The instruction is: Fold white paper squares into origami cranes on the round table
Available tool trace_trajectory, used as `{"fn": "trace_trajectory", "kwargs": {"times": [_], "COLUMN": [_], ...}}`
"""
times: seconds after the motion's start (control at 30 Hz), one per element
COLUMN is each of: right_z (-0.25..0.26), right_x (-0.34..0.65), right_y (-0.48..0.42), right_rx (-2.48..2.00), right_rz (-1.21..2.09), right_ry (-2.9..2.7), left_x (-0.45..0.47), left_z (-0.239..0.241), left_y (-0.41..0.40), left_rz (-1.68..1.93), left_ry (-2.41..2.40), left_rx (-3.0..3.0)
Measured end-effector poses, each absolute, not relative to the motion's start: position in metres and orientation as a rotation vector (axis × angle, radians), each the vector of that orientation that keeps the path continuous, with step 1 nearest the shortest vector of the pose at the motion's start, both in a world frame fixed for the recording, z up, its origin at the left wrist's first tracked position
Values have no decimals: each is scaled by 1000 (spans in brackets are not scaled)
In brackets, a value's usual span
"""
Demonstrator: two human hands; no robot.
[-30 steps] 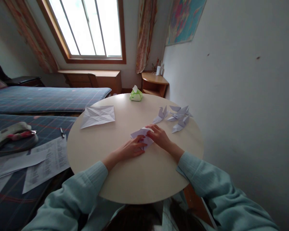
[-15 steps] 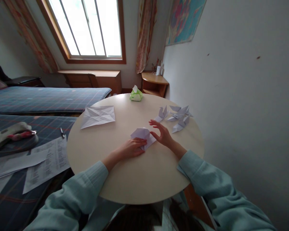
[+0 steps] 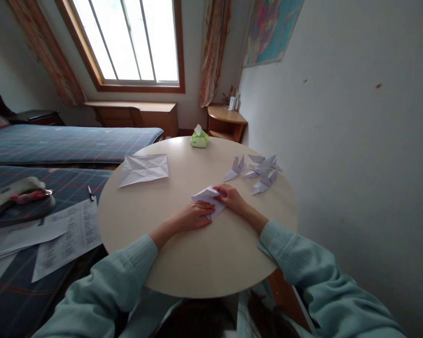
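On the round desk [image 3: 197, 263], near the middle: folded paper [image 3: 205, 193], under my hands. My left hand [image 3: 193, 216] lies across its near left part, fingers nearly straight, flat rather than gripping. My right hand [image 3: 231, 199] has thumb and fingers drawn together on the far right edge; firmness cannot be told. Risk: left fingers slipping could skew the paper; an uneven right-hand tug could mis-crease or tear it.

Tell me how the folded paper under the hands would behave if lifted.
The folded paper looks thin, so probably light. Its visible folds likely make it stiffer than one sheet. The left hand lies over it; flaps may spring up when released.
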State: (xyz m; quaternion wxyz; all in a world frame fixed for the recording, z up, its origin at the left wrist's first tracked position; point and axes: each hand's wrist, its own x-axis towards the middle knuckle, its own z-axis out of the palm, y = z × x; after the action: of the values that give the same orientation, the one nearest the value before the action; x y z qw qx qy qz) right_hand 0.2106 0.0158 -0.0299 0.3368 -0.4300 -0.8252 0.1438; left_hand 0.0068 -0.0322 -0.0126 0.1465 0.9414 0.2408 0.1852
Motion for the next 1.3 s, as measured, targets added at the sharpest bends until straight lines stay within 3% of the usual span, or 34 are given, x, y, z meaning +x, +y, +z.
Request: {"fn": "trace_trajectory", "kwargs": {"times": [0.33,0.93,1.3], "right_z": [-25,-19,-20], "right_x": [210,209,209], "right_y": [4,-2,-3], "right_rx": [-1083,-1228,-1005], "right_rz": [71,-165,-382], "right_ry": [-2204,-2265,-2317], "left_x": [5,7,6], "left_z": [-13,-10,-10], "left_y": [-33,-35,-36], "left_rz": [559,464,399], "left_ry": [707,748,832], "left_rx": [2708,2730,2765]}}
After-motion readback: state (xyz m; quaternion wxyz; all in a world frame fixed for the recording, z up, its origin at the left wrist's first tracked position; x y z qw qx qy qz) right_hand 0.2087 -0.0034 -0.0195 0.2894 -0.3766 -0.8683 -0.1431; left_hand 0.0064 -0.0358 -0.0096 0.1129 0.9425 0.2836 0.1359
